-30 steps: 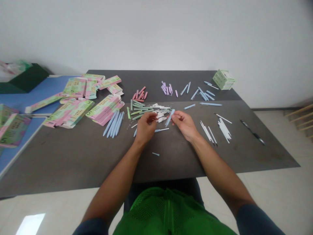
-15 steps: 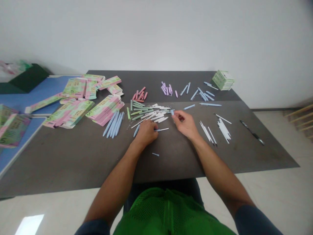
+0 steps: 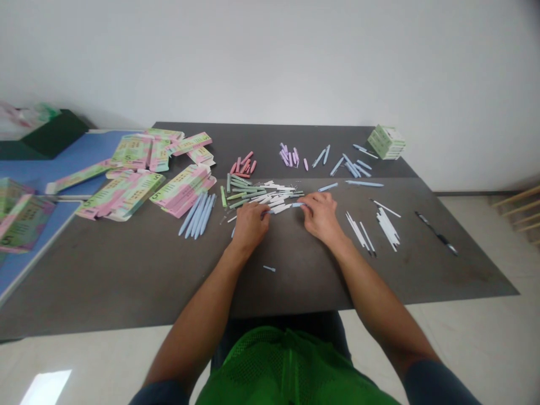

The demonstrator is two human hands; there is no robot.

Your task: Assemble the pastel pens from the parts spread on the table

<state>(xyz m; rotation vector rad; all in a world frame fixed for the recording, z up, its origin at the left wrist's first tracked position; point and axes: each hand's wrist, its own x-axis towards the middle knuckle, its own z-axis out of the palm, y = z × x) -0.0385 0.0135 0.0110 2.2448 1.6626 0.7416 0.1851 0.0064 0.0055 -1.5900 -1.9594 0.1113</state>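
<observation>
Both hands are close together over the middle of the table. My left hand (image 3: 250,226) is closed, thumb and fingers pinched on a blue pen barrel, mostly hidden by the hand. In my right hand (image 3: 323,217) the fingertips pinch a short blue pen barrel piece (image 3: 297,205) pointing toward the left hand. White refills (image 3: 276,199) lie piled just beyond the hands, mixed with green pen barrels (image 3: 242,194). Partly covered by the left hand is another blue barrel. Nearer to me lies a small blue pen part (image 3: 269,268).
Blue barrels (image 3: 197,215) lie beside pink-green boxes (image 3: 183,188) at left. Red (image 3: 243,164) and purple parts (image 3: 289,156) lie farther back, with blue parts (image 3: 352,166) right of them. White refills (image 3: 387,229), a black pen (image 3: 436,233) and a green box stack (image 3: 386,142) are at right.
My left hand has moved slightly away from me with the blue barrel. My right hand has lowered its blue piece toward me, in line with the left hand's barrel.
</observation>
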